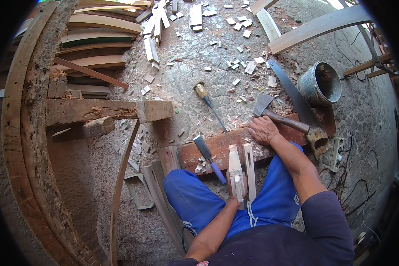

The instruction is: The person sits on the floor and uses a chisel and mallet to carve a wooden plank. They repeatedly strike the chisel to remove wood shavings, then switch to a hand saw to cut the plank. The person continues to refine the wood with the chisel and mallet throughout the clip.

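Note:
My left hand [236, 189] is closed around the lower part of a pale shaped wooden piece [235, 165], held upright between my knees. Part of that hand is hidden behind the wood. On the reddish plank [277, 147] lies my right hand [263, 130], fingers loosely extended, beside a hatchet [284, 119]. A slotted wooden strip [249, 170] stands just right of the held piece. To its left, a wide chisel [209, 158] with a purple handle rests across the plank. Farther off, a narrow chisel [208, 100] has its tip at the plank's far edge.
A handsaw [293, 91] leans near a metal bucket [312, 85] on the right. Wood offcuts [241, 22] and shavings litter the floor. Curved boards [97, 42] are stacked at left behind a heavy timber frame [88, 111]. A power strip [337, 153] with cables lies at right.

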`<state>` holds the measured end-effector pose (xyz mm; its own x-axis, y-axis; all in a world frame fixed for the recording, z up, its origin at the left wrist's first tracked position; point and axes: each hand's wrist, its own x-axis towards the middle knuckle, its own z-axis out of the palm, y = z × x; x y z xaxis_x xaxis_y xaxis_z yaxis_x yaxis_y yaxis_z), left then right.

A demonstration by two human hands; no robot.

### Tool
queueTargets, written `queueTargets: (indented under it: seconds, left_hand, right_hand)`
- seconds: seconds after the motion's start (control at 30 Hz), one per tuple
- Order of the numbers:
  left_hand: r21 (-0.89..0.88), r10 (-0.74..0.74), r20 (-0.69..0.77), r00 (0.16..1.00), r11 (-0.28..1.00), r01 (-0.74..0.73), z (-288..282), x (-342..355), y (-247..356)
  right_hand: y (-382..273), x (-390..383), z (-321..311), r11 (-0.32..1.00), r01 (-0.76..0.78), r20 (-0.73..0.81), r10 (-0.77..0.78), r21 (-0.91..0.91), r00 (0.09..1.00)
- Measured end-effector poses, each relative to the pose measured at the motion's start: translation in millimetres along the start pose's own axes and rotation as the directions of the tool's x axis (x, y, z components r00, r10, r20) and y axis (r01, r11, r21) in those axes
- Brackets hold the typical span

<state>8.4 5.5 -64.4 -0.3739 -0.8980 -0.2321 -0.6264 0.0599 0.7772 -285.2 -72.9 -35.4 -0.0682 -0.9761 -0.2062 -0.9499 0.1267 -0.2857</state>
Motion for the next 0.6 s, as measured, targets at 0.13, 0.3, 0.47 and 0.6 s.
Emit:
queueTargets:
  seconds: [0.13,0.3,0.47,0.6]
  left_hand:
    - [-0.018,0.035,-0.034,0.999,0.999,-0.036,-7,3,14]
    - [-0.030,0.054,-0.009,0.999,0.998,-0.054,-15,4,26]
    - [0.757,0.442,-0.025,0.896,0.595,-0.272,-19,6,38]
    - [-0.212,-0.054,0.090,0.995,0.975,0.072,-24,3,49]
  right_hand:
    - [2,0,1,1.000,-0.007,0.016,0.007,-0.003,1.000]
    - [2,-1,1,1.000,-0.009,0.013,0.009,0.001,1.000]
    - [4,-1,7,1.000,0.024,-0.071,-0.024,0.003,0.997]
    - [5,-1,10,1.000,0.024,-0.068,-0.024,0.004,0.997]
